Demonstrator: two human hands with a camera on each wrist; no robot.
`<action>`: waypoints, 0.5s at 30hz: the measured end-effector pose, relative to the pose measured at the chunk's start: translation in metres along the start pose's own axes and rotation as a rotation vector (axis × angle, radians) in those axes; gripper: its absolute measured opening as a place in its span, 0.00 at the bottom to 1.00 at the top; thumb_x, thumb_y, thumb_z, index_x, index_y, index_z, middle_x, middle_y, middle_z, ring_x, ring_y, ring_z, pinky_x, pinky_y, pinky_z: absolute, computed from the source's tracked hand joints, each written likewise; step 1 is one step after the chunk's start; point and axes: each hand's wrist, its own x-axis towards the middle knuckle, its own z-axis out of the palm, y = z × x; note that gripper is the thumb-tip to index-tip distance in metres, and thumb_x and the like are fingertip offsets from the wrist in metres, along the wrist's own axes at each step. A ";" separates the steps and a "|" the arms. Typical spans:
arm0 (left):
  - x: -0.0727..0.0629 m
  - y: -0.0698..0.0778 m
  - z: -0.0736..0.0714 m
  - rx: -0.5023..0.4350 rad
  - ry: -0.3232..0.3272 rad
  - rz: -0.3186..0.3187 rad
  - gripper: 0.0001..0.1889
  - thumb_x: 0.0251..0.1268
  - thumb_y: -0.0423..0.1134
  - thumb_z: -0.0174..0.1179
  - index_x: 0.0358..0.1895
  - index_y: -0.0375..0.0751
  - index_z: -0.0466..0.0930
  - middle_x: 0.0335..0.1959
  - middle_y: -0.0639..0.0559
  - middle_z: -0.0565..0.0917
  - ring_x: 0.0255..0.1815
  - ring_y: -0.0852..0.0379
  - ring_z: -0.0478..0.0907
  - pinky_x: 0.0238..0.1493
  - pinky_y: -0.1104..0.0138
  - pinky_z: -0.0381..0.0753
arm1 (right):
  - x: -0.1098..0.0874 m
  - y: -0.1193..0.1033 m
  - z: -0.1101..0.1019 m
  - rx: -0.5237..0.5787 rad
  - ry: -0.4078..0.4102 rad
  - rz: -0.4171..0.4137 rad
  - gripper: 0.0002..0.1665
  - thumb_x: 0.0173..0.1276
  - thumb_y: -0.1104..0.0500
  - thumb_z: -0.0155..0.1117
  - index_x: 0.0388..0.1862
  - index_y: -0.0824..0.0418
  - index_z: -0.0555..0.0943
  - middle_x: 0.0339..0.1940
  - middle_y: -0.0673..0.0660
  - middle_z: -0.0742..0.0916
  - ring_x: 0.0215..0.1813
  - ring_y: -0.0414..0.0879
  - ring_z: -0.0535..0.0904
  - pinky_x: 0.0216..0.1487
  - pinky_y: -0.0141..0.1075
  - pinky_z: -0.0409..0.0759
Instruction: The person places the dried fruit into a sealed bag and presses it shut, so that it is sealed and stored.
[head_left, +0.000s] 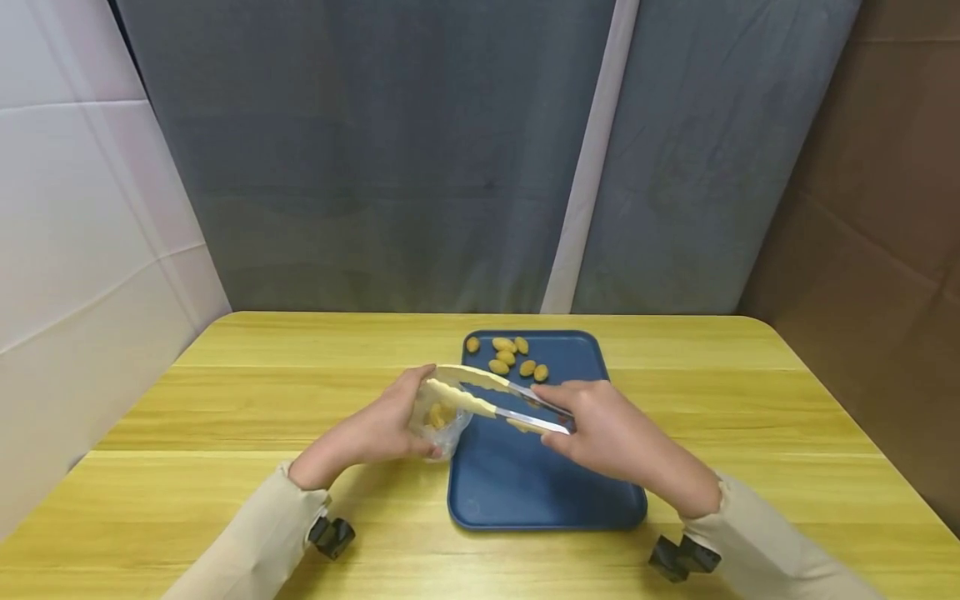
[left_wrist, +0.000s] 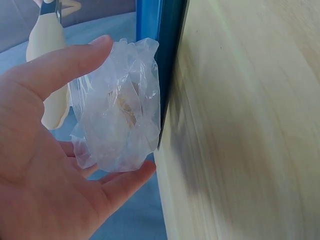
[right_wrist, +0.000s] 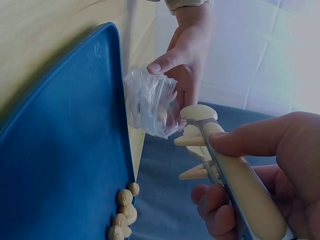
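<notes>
My left hand (head_left: 378,425) holds a clear plastic bag (head_left: 452,435) with its thumb and fingers around the sides, just off the tray's left edge. Several tan, nut-like pieces show inside it; the crinkled plastic (left_wrist: 120,115) blurs them in the left wrist view. My right hand (head_left: 603,425) grips tongs (head_left: 465,402) with metal arms and cream scalloped heads. The tongs' heads are spread apart and reach to the mouth of the bag. Loose tan oval nuts (head_left: 498,367) lie on the blue tray (head_left: 540,496), mostly toward its far end; one is partly hidden below the tongs.
The tray lies on a yellow wood-grain table (head_left: 300,400). A grey curtain (head_left: 390,167) hangs behind the table, with a white cloth wall (head_left: 90,208) on the left and a brown one (head_left: 870,233) on the right.
</notes>
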 end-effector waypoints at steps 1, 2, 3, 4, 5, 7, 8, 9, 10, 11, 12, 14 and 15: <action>0.000 0.000 0.000 -0.002 -0.001 -0.006 0.57 0.40 0.37 0.76 0.72 0.28 0.46 0.66 0.31 0.62 0.64 0.39 0.64 0.68 0.47 0.62 | -0.001 0.001 0.000 -0.004 0.003 0.006 0.31 0.58 0.57 0.71 0.61 0.61 0.77 0.44 0.55 0.86 0.31 0.40 0.73 0.26 0.28 0.72; 0.000 0.000 0.000 -0.002 -0.002 -0.007 0.57 0.40 0.37 0.76 0.72 0.28 0.46 0.67 0.31 0.61 0.65 0.38 0.64 0.68 0.46 0.61 | -0.001 0.002 -0.001 -0.008 0.004 0.016 0.31 0.58 0.56 0.71 0.61 0.60 0.77 0.45 0.55 0.86 0.33 0.40 0.74 0.28 0.29 0.73; 0.000 -0.001 0.000 -0.002 -0.003 -0.008 0.57 0.40 0.37 0.76 0.72 0.28 0.46 0.68 0.31 0.60 0.66 0.38 0.63 0.69 0.46 0.61 | -0.002 0.003 -0.002 -0.013 0.005 0.021 0.31 0.58 0.56 0.71 0.62 0.60 0.77 0.46 0.56 0.86 0.34 0.41 0.75 0.30 0.30 0.74; 0.000 -0.001 0.000 0.000 -0.004 -0.008 0.57 0.40 0.37 0.76 0.72 0.28 0.46 0.68 0.30 0.60 0.67 0.37 0.62 0.69 0.46 0.60 | -0.003 0.005 -0.002 -0.018 0.009 0.023 0.31 0.58 0.56 0.71 0.62 0.60 0.77 0.47 0.56 0.86 0.36 0.41 0.77 0.32 0.31 0.76; -0.001 -0.002 0.000 0.001 -0.004 -0.007 0.57 0.40 0.38 0.76 0.72 0.28 0.46 0.69 0.30 0.59 0.68 0.36 0.61 0.69 0.45 0.59 | -0.004 0.007 -0.003 -0.023 0.012 0.025 0.31 0.58 0.56 0.71 0.62 0.60 0.77 0.49 0.56 0.86 0.38 0.42 0.78 0.33 0.32 0.76; -0.001 -0.003 0.000 0.002 -0.002 0.000 0.57 0.40 0.38 0.76 0.72 0.28 0.46 0.70 0.30 0.58 0.69 0.36 0.59 0.70 0.45 0.58 | -0.006 0.011 -0.004 -0.032 0.021 0.029 0.31 0.58 0.56 0.71 0.62 0.60 0.77 0.50 0.57 0.85 0.41 0.44 0.79 0.36 0.34 0.77; -0.001 -0.003 -0.001 0.000 -0.001 0.007 0.58 0.41 0.38 0.76 0.72 0.28 0.45 0.70 0.30 0.58 0.70 0.35 0.58 0.70 0.45 0.57 | -0.007 0.013 -0.005 -0.034 0.024 0.029 0.31 0.58 0.56 0.71 0.62 0.61 0.77 0.50 0.57 0.85 0.41 0.44 0.79 0.36 0.34 0.77; -0.001 -0.004 -0.001 -0.003 -0.002 0.013 0.58 0.41 0.38 0.76 0.73 0.28 0.45 0.70 0.29 0.57 0.70 0.35 0.58 0.71 0.45 0.57 | -0.008 0.015 -0.005 -0.039 0.029 0.026 0.31 0.58 0.56 0.71 0.62 0.61 0.77 0.50 0.58 0.86 0.41 0.44 0.79 0.36 0.34 0.76; -0.001 -0.004 -0.001 -0.008 -0.001 0.018 0.58 0.41 0.38 0.76 0.73 0.29 0.44 0.71 0.30 0.57 0.71 0.35 0.57 0.71 0.45 0.56 | -0.008 0.018 -0.006 -0.040 0.034 0.029 0.31 0.58 0.56 0.71 0.62 0.61 0.77 0.49 0.58 0.86 0.41 0.44 0.79 0.35 0.34 0.76; -0.001 -0.005 -0.001 -0.014 0.000 0.024 0.58 0.41 0.39 0.76 0.73 0.30 0.44 0.71 0.30 0.57 0.71 0.35 0.56 0.71 0.45 0.56 | -0.009 0.020 -0.006 -0.043 0.036 0.032 0.31 0.58 0.57 0.71 0.61 0.62 0.77 0.49 0.58 0.86 0.40 0.44 0.79 0.35 0.34 0.76; -0.001 -0.005 -0.001 -0.019 0.002 0.029 0.59 0.41 0.38 0.76 0.74 0.32 0.43 0.71 0.30 0.57 0.71 0.35 0.56 0.71 0.45 0.56 | -0.010 0.022 -0.007 -0.042 0.038 0.035 0.31 0.58 0.57 0.71 0.61 0.62 0.77 0.48 0.58 0.86 0.38 0.43 0.78 0.34 0.34 0.75; -0.001 -0.006 -0.001 -0.027 0.004 0.036 0.59 0.42 0.38 0.76 0.74 0.34 0.43 0.71 0.31 0.57 0.71 0.35 0.56 0.70 0.44 0.56 | -0.011 0.026 -0.008 -0.043 0.039 0.044 0.31 0.58 0.57 0.71 0.61 0.63 0.77 0.48 0.59 0.86 0.38 0.43 0.78 0.34 0.34 0.75; -0.002 -0.006 -0.001 -0.028 0.004 0.037 0.58 0.42 0.39 0.76 0.74 0.35 0.43 0.71 0.31 0.56 0.71 0.35 0.56 0.70 0.44 0.57 | -0.012 0.029 -0.008 -0.043 0.039 0.052 0.31 0.58 0.57 0.71 0.61 0.63 0.77 0.47 0.59 0.86 0.37 0.43 0.77 0.33 0.34 0.75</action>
